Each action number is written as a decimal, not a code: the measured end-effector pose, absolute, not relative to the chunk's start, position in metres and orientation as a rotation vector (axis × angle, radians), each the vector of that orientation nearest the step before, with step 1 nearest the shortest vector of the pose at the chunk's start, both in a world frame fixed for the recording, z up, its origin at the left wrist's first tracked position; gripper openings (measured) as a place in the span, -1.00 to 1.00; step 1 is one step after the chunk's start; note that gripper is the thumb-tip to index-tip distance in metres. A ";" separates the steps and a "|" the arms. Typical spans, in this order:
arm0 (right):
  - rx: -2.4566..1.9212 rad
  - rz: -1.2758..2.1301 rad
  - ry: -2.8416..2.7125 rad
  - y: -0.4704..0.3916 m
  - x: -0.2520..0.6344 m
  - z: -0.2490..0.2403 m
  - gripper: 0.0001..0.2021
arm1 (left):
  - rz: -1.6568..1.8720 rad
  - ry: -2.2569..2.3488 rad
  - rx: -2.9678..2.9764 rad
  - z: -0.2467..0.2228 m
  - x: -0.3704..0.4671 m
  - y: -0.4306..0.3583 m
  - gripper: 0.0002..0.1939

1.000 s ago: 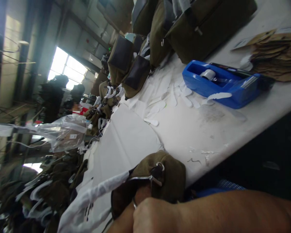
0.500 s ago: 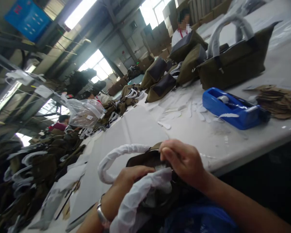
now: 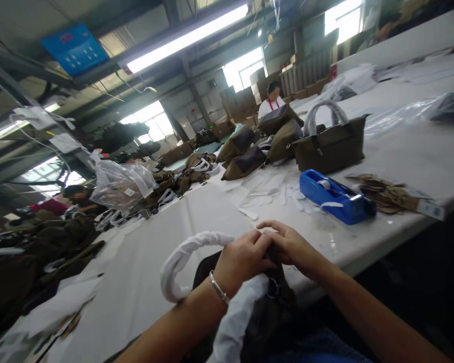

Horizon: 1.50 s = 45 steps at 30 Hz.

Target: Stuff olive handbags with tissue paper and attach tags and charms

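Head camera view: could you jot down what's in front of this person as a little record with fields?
Left hand: left hand closed on the dark olive fabric handbag
Right hand: right hand gripping the same bag's top edge
Handles: white paper-wrapped bag handles
Wrist: silver bracelet
Surface: long white worktable
Nearby: blue plastic tape dispenser, stack of brown card tags, upright olive handbag

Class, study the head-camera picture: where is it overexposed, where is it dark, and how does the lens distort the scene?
Head view: the windows and ceiling strip light are blown out to white. The lower right under the table edge falls into near-black shadow. Wide-angle distortion tilts the table and bends the roof beams. The left hand, right hand and dark bag are fairly sharp; far workers are soft.
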State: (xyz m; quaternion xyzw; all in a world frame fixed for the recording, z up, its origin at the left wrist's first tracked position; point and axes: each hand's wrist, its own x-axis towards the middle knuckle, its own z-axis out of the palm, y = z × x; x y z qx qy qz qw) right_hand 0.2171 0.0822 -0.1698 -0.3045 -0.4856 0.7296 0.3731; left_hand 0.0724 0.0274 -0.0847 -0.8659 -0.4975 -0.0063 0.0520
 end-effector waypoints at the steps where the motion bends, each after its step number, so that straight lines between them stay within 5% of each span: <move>1: -0.770 1.897 -1.210 0.083 0.215 -0.169 -0.49 | 0.085 -1.502 -2.571 -0.083 0.076 0.029 -0.64; 4: -0.757 1.898 -1.149 0.086 0.214 -0.169 -0.49 | 0.249 -1.398 -2.499 -0.079 0.080 0.030 -0.85; 15: -0.781 1.653 -1.313 0.085 0.208 -0.165 -0.58 | 0.287 -1.393 -2.425 -0.078 0.064 0.031 -0.91; 27: -0.855 1.643 -1.283 0.085 0.206 -0.160 -0.56 | 0.170 -1.734 -2.353 -0.084 0.067 0.035 -0.75; 45: -0.991 1.112 -1.528 0.083 0.202 -0.163 -0.68 | 0.125 -1.883 -2.389 -0.078 0.059 0.038 -0.70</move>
